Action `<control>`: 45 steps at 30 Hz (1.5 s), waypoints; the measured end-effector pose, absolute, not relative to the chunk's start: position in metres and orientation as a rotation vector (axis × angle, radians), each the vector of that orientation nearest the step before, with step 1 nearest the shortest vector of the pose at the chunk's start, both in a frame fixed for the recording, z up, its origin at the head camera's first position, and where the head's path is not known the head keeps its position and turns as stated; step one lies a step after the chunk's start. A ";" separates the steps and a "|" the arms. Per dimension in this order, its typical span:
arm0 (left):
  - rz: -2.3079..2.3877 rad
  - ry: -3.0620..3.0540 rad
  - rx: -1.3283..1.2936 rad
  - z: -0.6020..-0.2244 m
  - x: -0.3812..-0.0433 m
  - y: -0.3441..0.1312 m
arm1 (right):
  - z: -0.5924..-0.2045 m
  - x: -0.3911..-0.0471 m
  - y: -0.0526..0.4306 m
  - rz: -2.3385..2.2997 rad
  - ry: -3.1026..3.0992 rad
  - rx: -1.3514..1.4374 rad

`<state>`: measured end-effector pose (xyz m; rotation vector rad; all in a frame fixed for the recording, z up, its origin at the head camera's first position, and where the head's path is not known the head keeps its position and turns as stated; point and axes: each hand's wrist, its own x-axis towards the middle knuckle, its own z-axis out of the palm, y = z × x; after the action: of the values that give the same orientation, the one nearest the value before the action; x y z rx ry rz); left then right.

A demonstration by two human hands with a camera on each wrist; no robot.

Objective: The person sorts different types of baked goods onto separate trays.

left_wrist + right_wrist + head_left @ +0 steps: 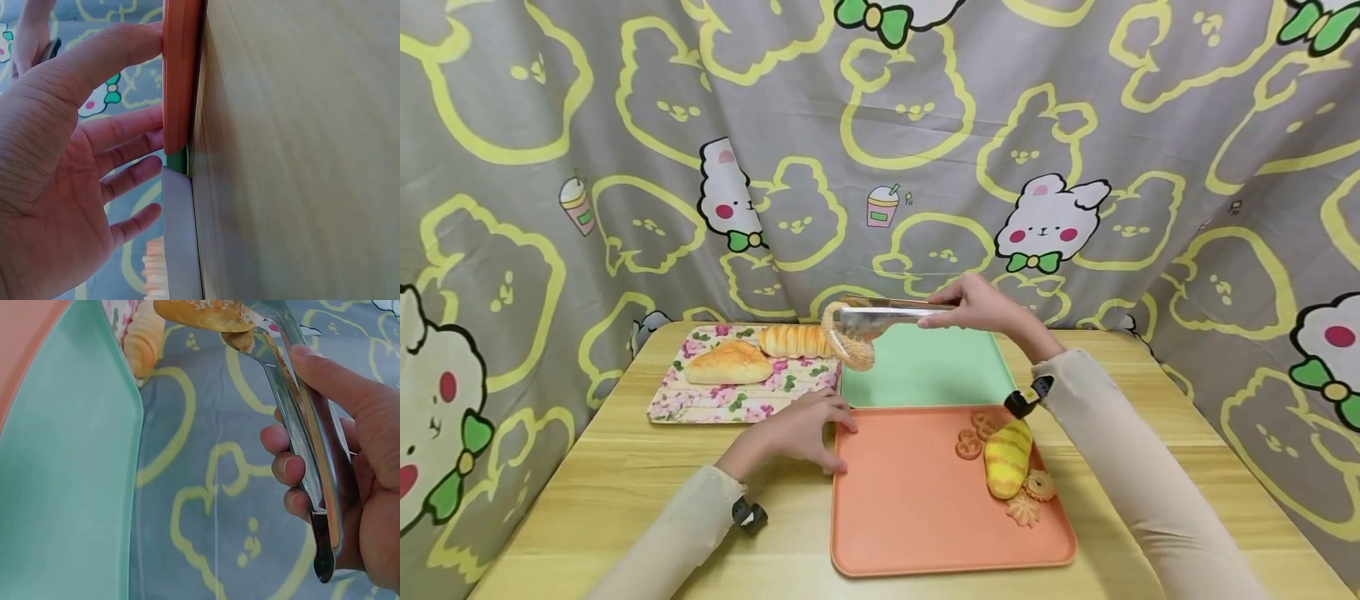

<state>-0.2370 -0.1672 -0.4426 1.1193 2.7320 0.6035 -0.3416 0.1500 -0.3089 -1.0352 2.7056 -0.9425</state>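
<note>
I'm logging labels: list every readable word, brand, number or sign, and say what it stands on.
None: no word, brand, number or sign can be read.
Printed cup on curtain: any lettering too small to read.
Left wrist device, right wrist device: pale patches too small to read.
Tongs, orange tray: no lettering visible.

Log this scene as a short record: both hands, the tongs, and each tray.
right hand: holds metal tongs
tongs: hold up sprinkled bread
left hand: touches left edge of orange tray
orange tray: yellow bread, two pretzels, two cookies
floral tray: ridged bread, plain loaf
green tray: behind orange tray, right of floral tray
</note>
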 end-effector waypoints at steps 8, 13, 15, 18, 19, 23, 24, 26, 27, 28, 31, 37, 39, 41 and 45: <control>0.567 2.751 1.160 -0.444 -0.236 -0.168 | -0.315 -0.354 0.095 -0.856 2.679 -1.147; 0.544 2.767 1.167 -0.442 -0.235 -0.167 | -0.314 -0.355 0.065 -0.632 2.741 -1.241; 0.545 2.765 1.166 -0.442 -0.235 -0.167 | -0.312 -0.354 0.054 -0.516 2.768 -1.295; 0.563 2.748 1.155 -0.442 -0.235 -0.166 | -0.310 -0.352 0.040 -0.363 2.791 -1.371; 0.568 2.741 1.153 -0.442 -0.235 -0.166 | -0.309 -0.351 0.036 -0.320 2.797 -1.386; 0.573 2.736 1.146 -0.442 -0.236 -0.166 | -0.309 -0.349 0.023 -0.215 2.801 -1.421; 0.574 2.734 1.144 -0.442 -0.236 -0.167 | -0.309 -0.348 0.021 -0.189 2.815 -1.416; 0.577 2.734 1.140 -0.442 -0.236 -0.167 | -0.311 -0.347 0.016 -0.123 2.842 -1.409; 0.581 2.733 1.137 -0.442 -0.235 -0.167 | -0.312 -0.347 0.015 -0.088 2.855 -1.403; 0.585 2.732 1.132 -0.442 -0.235 -0.167 | -0.313 -0.346 0.013 -0.063 2.865 -1.402; 0.590 2.727 1.125 -0.443 -0.234 -0.167 | -0.316 -0.345 0.009 -0.013 2.882 -1.387; 0.586 2.739 1.139 -0.443 -0.234 -0.167 | -0.321 -0.344 0.008 0.028 2.916 -1.388; 0.583 2.743 1.154 -0.443 -0.234 -0.167 | -0.324 -0.345 0.009 0.040 2.935 -1.375; 0.581 2.740 1.169 -0.443 -0.234 -0.167 | -0.325 -0.346 0.011 0.034 2.955 -1.346; 0.564 2.736 1.172 -0.443 -0.234 -0.166 | -0.328 -0.347 0.014 0.009 2.987 -1.313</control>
<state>-0.2340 -0.1665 -0.4432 1.1720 2.7358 0.5639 -0.3470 0.0143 -0.3281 -1.3133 2.9870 0.0094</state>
